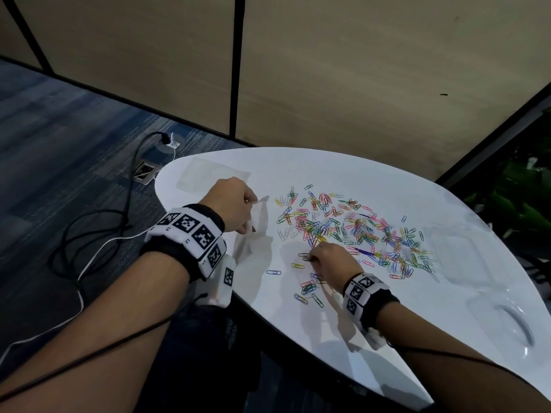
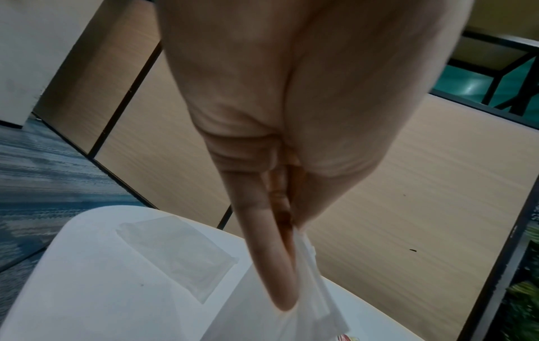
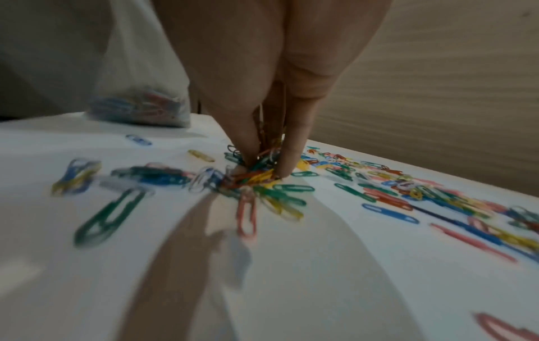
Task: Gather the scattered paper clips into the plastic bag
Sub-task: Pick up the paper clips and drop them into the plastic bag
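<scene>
A big scatter of coloured paper clips (image 1: pixel 357 231) covers the middle of the white table (image 1: pixel 372 317). My left hand (image 1: pixel 250 214) pinches the top edge of a clear plastic bag (image 1: pixel 253 234) and holds it upright at the table's left edge. In the left wrist view, its fingers (image 2: pixel 271 265) clamp the bag's rim (image 2: pixel 315 288). Several clips (image 3: pixel 140 108) lie in the bag's bottom. My right hand (image 1: pixel 311 258) is down on the near side of the scatter. Its fingertips (image 3: pixel 287 166) pinch a small bunch of clips (image 3: pixel 256 176) against the tabletop.
A second flat clear bag (image 1: pixel 213 174) lies at the table's far left. Clear plastic lids or trays (image 1: pixel 456 251) rest on the right side. Loose clips (image 1: pixel 307 293) lie near the front edge. Cables (image 1: pixel 98 234) run over the carpet on the left; a plant (image 1: pixel 524 198) stands on the right.
</scene>
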### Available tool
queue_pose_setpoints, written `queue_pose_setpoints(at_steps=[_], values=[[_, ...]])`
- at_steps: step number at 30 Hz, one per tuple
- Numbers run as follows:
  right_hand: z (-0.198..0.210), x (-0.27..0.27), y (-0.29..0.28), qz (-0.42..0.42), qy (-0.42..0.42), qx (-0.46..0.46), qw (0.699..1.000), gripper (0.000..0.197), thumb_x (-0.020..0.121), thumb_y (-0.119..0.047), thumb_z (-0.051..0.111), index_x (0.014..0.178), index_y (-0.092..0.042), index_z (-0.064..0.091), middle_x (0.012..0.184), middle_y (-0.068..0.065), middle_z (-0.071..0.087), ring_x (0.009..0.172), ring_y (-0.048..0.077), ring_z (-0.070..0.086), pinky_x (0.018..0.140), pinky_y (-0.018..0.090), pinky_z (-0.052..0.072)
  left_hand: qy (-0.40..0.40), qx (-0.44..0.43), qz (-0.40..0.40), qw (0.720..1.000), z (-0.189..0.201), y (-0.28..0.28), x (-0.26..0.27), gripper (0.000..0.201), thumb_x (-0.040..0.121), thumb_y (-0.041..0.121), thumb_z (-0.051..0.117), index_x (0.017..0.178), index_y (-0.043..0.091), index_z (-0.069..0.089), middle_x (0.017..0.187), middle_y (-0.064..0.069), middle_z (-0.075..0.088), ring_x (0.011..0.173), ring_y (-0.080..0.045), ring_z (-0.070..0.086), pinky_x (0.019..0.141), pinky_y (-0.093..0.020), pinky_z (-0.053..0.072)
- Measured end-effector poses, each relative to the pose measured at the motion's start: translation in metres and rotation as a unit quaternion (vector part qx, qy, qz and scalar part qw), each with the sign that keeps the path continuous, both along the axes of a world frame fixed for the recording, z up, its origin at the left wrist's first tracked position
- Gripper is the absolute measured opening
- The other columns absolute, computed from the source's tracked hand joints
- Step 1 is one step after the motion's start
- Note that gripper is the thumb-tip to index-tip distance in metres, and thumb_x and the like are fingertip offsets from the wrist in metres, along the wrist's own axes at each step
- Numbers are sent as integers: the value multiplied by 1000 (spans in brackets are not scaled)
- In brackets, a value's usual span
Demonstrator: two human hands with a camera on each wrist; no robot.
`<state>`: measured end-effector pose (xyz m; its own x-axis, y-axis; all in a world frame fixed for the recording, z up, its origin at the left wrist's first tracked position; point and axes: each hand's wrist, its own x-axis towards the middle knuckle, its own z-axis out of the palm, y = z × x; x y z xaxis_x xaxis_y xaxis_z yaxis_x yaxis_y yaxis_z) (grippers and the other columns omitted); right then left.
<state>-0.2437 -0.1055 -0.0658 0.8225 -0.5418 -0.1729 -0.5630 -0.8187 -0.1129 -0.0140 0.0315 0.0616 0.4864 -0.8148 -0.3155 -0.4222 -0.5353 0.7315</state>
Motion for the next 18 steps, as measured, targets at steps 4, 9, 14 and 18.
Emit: queue_pose_setpoints(at_steps=[4,9,14,18], values=[[16,-7,-20,-200,-135,134,961,7,85,-12,71,90,-13,77,80,2,74,69,13,68,72,22,57,7,1,-16,1000,1,0,-4,30,100,3,46,122,5,67,86,-18,75,66,-25,76,65,-30,64],[54,1,-27,-379,-351,436,737,12,80,0,75,92,-3,74,98,21,74,82,28,73,82,37,60,7,1,-36,999,0,-5,-14,30,99,1,44,119,4,66,88,-19,75,69,-29,76,71,-36,64],[101,31,2,-320,-419,644,554,30,86,1,67,115,8,62,109,21,71,105,31,69,90,32,57,-5,2,-56,998,-4,-11,-22,29,100,4,45,120,3,66,87,-20,74,67,-29,76,71,-38,64],[107,52,26,-306,-397,674,542,27,88,4,63,112,14,61,108,25,68,96,30,70,87,31,58,-8,-6,-66,998,-3,-14,-28,26,100,5,46,114,2,69,83,-21,75,66,-29,76,71,-39,64]])
